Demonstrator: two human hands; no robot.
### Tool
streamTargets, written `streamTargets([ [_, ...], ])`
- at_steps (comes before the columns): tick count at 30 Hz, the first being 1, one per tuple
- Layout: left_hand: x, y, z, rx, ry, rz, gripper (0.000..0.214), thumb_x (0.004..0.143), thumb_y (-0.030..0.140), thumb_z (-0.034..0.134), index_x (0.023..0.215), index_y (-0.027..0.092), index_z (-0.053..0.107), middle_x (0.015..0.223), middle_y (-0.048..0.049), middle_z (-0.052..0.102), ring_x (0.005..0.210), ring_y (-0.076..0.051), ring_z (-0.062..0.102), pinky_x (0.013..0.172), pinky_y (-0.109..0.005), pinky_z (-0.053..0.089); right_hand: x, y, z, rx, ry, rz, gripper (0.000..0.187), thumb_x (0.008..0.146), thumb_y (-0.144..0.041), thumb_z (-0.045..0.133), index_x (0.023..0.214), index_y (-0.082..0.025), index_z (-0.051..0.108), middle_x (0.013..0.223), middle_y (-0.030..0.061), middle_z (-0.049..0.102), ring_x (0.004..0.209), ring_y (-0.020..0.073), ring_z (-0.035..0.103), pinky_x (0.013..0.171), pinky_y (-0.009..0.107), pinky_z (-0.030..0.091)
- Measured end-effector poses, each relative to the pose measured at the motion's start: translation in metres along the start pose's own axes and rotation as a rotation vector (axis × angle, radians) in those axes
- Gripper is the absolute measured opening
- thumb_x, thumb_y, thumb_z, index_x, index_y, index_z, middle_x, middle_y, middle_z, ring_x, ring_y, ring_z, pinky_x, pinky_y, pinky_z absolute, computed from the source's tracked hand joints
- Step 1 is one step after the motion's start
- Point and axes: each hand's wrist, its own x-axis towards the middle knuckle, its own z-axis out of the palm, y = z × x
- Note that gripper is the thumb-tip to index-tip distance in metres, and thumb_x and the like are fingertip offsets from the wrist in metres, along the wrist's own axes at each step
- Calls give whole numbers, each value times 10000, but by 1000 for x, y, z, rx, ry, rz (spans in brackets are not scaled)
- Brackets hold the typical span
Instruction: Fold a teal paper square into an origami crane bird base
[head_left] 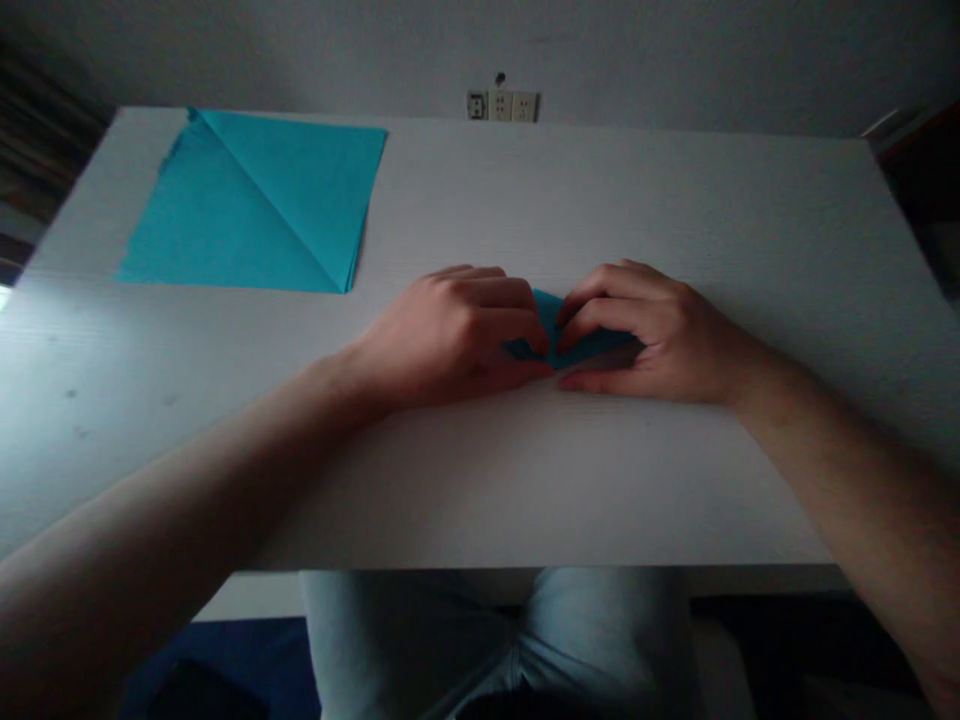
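Observation:
A small folded piece of blue paper [592, 348] lies on the white table in front of me, mostly covered by my fingers. My left hand [469, 335] is closed at its left side, with fingertips and thumb gathered on the paper. From the right, my right hand [645, 335] pinches it, fingers curled over the top and thumb low at the near edge. The thumbs almost meet at the paper's near edge. How the paper is folded under the fingers is hidden.
Blue paper sheets [262, 205] with a diagonal crease lie at the table's far left. The white table [525, 480] runs back to a grey wall, where sockets [501, 106] are set just above its far edge. My legs [495, 640] are below the near edge.

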Motion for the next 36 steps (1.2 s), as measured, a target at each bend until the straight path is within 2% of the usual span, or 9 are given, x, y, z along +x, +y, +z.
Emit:
streamTargets([
  [8,0,0,4,-107,80,-66,139,1201,267,768,1134,215,878,1129,-110,865,981,-248,776,899,-389,568,-2,-1,2,-97,12,49,228,1105,-605,938,1096,-380,903,1149,51,868,1144,384,802,1166,635,577],
  [13,-1,-4,3,-93,45,-43,99,1146,320,863,1170,229,895,1111,-92,886,1012,-274,788,966,-426,556,-3,-4,1,-71,2,44,128,1119,-520,910,1114,-392,902,1097,33,870,1048,354,819,1119,613,591],
  [15,-1,-6,2,-69,28,-56,91,1131,279,838,1179,247,908,1136,-88,893,1015,-266,784,974,-422,554,-2,-4,0,-52,1,43,184,1106,-579,933,1127,-398,907,1106,37,876,1074,367,827,1134,618,599],
  [18,-2,-8,-3,-9,0,-37,167,1121,232,762,1177,267,916,1182,-92,896,1027,-269,780,969,-427,544,-2,-1,-6,-31,5,67,418,1021,-777,989,1213,-412,928,1179,61,883,1162,409,825,1162,640,630],
  [21,-4,-11,-7,32,-11,14,188,1156,329,741,1175,256,914,1236,-117,904,1039,-302,800,948,-452,528,-3,5,-14,-33,16,80,559,957,-849,1024,1299,-413,949,1285,92,880,1216,428,822,1163,652,657],
  [25,-4,-16,-3,24,32,-13,214,1107,484,804,1129,296,904,1214,-82,900,1039,-307,800,964,-461,535,-5,12,-20,14,-31,51,548,923,-759,1086,1304,-381,979,1325,127,867,1187,419,825,1107,652,688],
  [30,-3,-21,1,-65,35,-96,224,982,386,809,1177,352,913,1285,-50,900,1141,-328,833,1134,-499,587,-10,16,-26,116,-64,107,711,773,-568,1185,1441,-464,963,1416,85,871,1258,425,816,1181,661,706],
  [33,-4,-22,-2,-32,29,-120,301,973,371,773,1235,338,918,1318,-65,921,1112,-327,849,1107,-495,604,-14,20,-32,114,-85,67,765,797,-463,1156,1528,-493,934,1480,62,861,1312,415,817,1234,651,693],
  [36,-5,-23,-2,3,36,-148,330,982,474,865,1274,332,927,1292,-83,921,1037,-326,838,1016,-466,618,-15,21,-35,122,-107,43,838,778,-523,1204,1567,-482,924,1485,70,859,1317,411,821,1224,625,703],
])
